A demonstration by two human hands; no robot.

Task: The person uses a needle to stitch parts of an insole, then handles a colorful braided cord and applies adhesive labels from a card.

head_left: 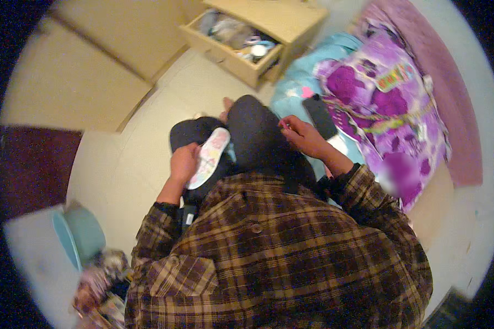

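Note:
In my left hand (184,163) is a white insole (209,158) with a pale pink and green pattern. My fingers grip its left edge, and it lies slanted above my dark-trousered left thigh. My right hand (306,137) is over the outer side of my right knee. Its thumb and forefinger are pinched together, with a tiny reddish spot at the tips; what they hold, if anything, is too small to make out. Just beyond that hand, a dark phone-like slab (320,116) rests on the bedding.
Ahead, a wooden cabinet has a drawer (225,60) pulled out, full of small items. Purple flowered bedding (392,104) and light blue cloth (291,79) lie to the right, beside a pink padded edge (450,93). A teal basin (88,236) stands at lower left.

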